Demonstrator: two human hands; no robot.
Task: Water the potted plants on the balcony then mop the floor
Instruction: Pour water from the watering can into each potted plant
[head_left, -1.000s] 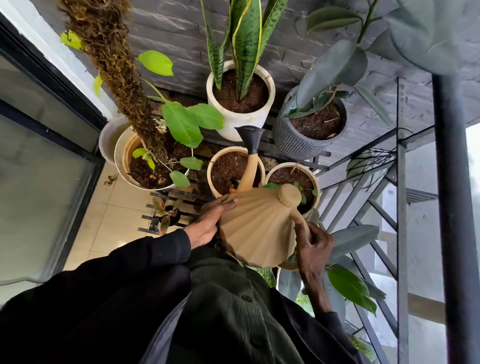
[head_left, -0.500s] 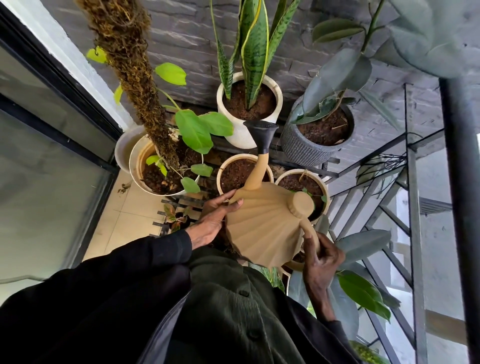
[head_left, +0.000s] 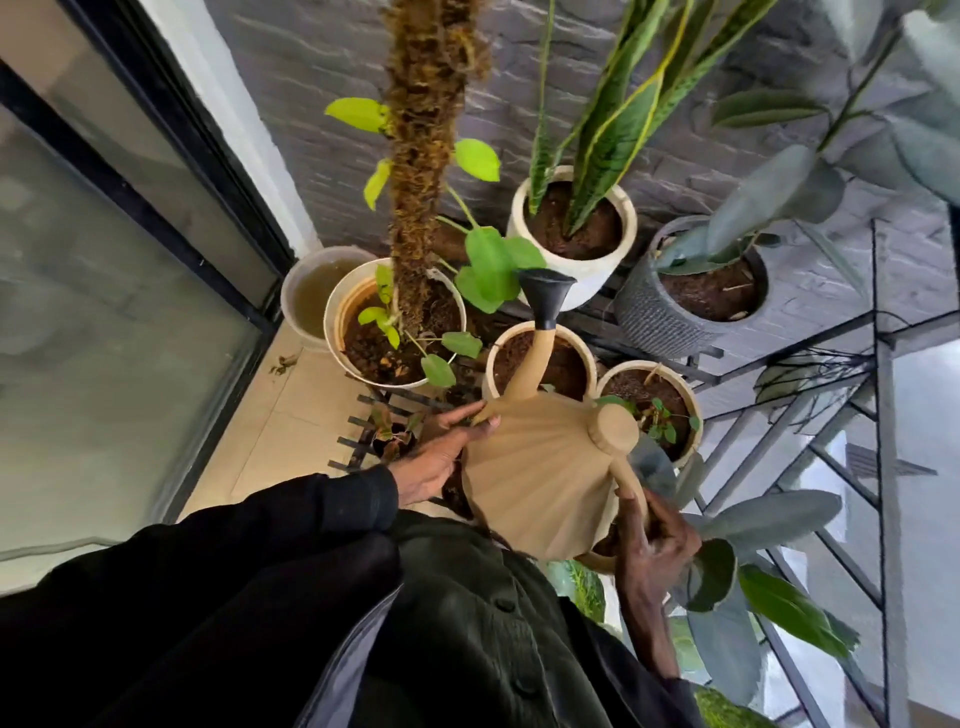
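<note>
Holding a tan ribbed watering can (head_left: 540, 478) close before the chest, the person angles its black-tipped spout (head_left: 545, 296) up over a small cream pot (head_left: 487, 371) of dark soil. The right hand (head_left: 652, 551) curls its fingers round the can's handle, while the left hand (head_left: 436, 457) presses straight fingers flat against the can's left side. Just beyond stand a white snake-plant pot (head_left: 582, 280), a grey ribbed pot (head_left: 654, 322) and a moss-pole pot (head_left: 332, 332).
</note>
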